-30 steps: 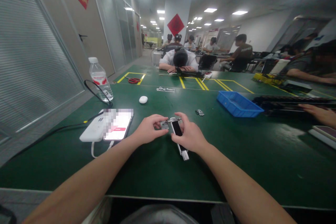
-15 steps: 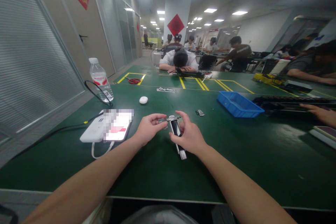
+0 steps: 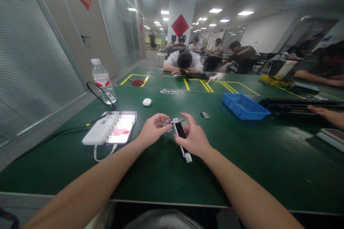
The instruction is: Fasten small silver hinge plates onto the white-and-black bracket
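A narrow silver-and-black metal device (image 3: 180, 130) is tilted between my hands, low over the green table. Its silver block-like end (image 3: 188, 157) points toward me, and a thin crosspiece (image 3: 176, 121) sits at its far end. My right hand (image 3: 195, 137) grips the device from the right, thumb on its near side and index finger by the crosspiece's right end. With thumb and fingers closed, my left hand (image 3: 153, 128) pinches a small shiny metal piece (image 3: 166, 123) at the crosspiece's left end. My fingers partly hide both pieces.
A power bank (image 3: 95, 134) and a phone (image 3: 122, 128) joined by a white cable lie left, near a water bottle (image 3: 103, 82). Beyond are a white earbud case (image 3: 147, 102), red scissors (image 3: 137, 82), small metal parts (image 3: 204, 115) and a blue bin (image 3: 244, 107). A co-worker's hand (image 3: 326, 114) is at right.
My hands and the device stay almost in place; the device has turned very slightly, and its dark face shows less glare. In the background, a person in brown has leaned forward.
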### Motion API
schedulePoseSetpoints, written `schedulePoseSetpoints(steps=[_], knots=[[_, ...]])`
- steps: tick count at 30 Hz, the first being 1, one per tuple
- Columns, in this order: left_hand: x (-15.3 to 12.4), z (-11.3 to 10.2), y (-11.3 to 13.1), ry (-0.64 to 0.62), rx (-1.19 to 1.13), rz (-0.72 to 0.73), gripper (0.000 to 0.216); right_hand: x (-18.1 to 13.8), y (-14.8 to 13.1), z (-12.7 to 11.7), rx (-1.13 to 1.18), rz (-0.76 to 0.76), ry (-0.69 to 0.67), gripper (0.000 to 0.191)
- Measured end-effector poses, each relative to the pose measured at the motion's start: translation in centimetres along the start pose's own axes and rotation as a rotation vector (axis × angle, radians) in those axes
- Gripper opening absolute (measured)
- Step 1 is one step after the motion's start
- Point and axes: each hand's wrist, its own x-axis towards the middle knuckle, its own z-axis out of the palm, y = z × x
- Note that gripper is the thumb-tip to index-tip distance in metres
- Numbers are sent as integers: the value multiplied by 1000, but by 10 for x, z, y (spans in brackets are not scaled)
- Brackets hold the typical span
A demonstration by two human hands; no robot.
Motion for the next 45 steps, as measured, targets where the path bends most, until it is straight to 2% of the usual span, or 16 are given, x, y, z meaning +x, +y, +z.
schedulePoseSetpoints(steps=[4, 6, 8, 10, 12, 16, 23, 27, 30, 34, 36, 39, 45], knots=[[2, -6, 3, 40, 75, 24, 30, 1, 1, -1, -7, 9, 4, 70], [4, -13, 4, 82, 253, 59, 26, 1, 2, -3, -15, 17, 5, 70], [7, -23, 2, 113, 551, 97, 22, 2, 2, -5, -28, 23, 6, 69], [10, -32, -1, 83, 802, 178, 18, 3, 1, -6, -42, 30, 0, 68], [12, -39, -6, 62, 967, 200, 21, 3, 1, -8, -50, 34, -10, 68], [12, -39, -12, -12, 1127, 197, 28, 4, 2, -9, -44, 24, -8, 68], [9, -25, -9, -134, 1190, 250, 19, 3, 1, -8, -59, 35, 7, 66], [8, -24, -5, -145, 1190, 255, 19, 4, 1, -7, -68, 36, 12, 66], [7, -25, -1, -69, 1117, 247, 19, 4, 1, -7, -64, 30, 9, 66], [5, -23, 6, 120, 842, 224, 17, 4, 1, -7, -60, 25, 8, 66], [4, -21, 8, 166, 726, 229, 16, 3, 1, -7, -61, 23, 7, 65], [1, -16, 11, 163, 707, 287, 12, 3, 1, -6, -64, 15, 10, 65], [-2, -12, 14, 108, 870, 405, 7, 3, 4, -4, -69, -7, 13, 65]])
